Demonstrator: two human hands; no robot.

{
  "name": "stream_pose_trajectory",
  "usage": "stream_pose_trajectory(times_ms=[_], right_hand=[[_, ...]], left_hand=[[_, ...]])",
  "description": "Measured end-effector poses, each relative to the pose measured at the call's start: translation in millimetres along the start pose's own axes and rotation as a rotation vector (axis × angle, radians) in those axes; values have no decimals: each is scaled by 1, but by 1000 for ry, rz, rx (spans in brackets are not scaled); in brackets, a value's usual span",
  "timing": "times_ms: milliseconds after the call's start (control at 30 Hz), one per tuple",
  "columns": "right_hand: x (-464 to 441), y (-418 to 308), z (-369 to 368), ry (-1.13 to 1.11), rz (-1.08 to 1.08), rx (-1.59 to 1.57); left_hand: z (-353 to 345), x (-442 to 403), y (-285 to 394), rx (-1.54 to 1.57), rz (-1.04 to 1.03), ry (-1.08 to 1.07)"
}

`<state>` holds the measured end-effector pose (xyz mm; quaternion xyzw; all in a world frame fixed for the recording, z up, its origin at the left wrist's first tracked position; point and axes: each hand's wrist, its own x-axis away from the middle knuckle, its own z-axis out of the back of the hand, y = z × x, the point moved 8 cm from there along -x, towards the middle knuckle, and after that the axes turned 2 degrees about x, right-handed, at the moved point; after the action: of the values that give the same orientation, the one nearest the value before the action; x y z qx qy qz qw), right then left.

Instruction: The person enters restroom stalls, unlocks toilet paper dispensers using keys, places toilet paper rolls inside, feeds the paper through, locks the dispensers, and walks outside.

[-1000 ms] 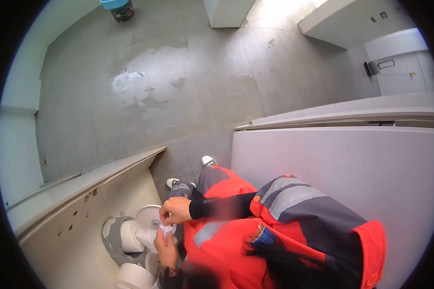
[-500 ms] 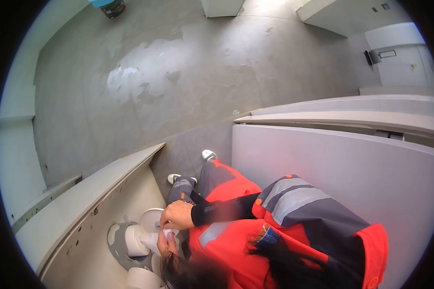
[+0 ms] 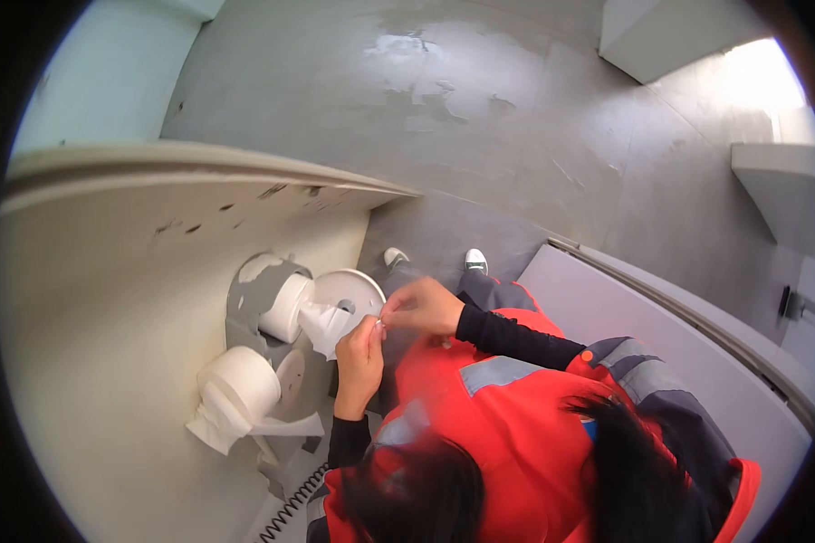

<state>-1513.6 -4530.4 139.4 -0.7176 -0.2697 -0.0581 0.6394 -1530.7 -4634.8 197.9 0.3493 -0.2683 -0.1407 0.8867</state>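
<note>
My left hand (image 3: 360, 360) is closed, its thumb and fingers pinching a tiny white bit that is too small to name. Against its fingertips, my right hand (image 3: 425, 308) is also closed, slightly blurred, around something hidden. Left of the hands, a toilet paper roll (image 3: 286, 308) sits in a grey dispenser (image 3: 252, 288) on the partition, its loose end hanging beside my left hand. A round white cover (image 3: 349, 291) stands open behind that paper. Lower down is a second roll (image 3: 241, 380) with crumpled, trailing paper.
A marked cream partition (image 3: 136, 271) stands at the left, and a pale panel (image 3: 643, 317) at the right. Wet patches mark the grey floor (image 3: 498, 136). White shoes (image 3: 476, 261) show below. A black coiled cord (image 3: 292, 503) hangs at the bottom.
The view has turned, and the dispenser and both rolls show more fully. Both hands have moved away from the hanging paper; the larger white paper between them no longer shows.
</note>
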Motion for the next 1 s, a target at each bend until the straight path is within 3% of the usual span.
stream_pose_trajectory(times_ms=[67,100,133,200,267,367,433,467,533,600,667,767,833,867,933,1000], right_hand=[[9,-18,5,49,-110,-84],[8,-26,1,251,297,222],[9,-28,-3,227,301,230],[23,-53,-11,286,548,465],[22,-53,-18,240,548,495],[16,-46,-21,220,503,491],[6,-31,-17,167,147,263],[7,-38,-17,162,148,264],[8,-15,-21,60,-295,49],[-1,-1,-24,28,-273,5],[-6,5,-26,-1,-251,-39],[-13,21,-29,-71,-276,33],[-34,41,-33,-167,-39,325],[-44,55,-31,-169,-38,323],[-63,109,-19,-115,-283,552],[-88,163,-27,-85,-272,662]], left_hand=[[0,-2,-8,-2,-8,-7],[7,3,-16,6,-1,15],[6,3,-23,111,51,-21],[5,7,-34,220,108,-43],[-3,10,-43,458,184,-103],[5,12,-37,236,116,-59],[7,15,-36,135,6,68],[13,18,-27,30,-107,182],[16,23,-23,20,-74,207],[18,27,-26,9,-44,225],[17,30,-24,-6,-193,256],[10,34,-32,-93,-228,193],[10,37,-44,-229,-205,162],[9,37,-51,-366,-186,132],[15,36,-80,-471,-96,155],[21,34,-102,-577,-1,178]])
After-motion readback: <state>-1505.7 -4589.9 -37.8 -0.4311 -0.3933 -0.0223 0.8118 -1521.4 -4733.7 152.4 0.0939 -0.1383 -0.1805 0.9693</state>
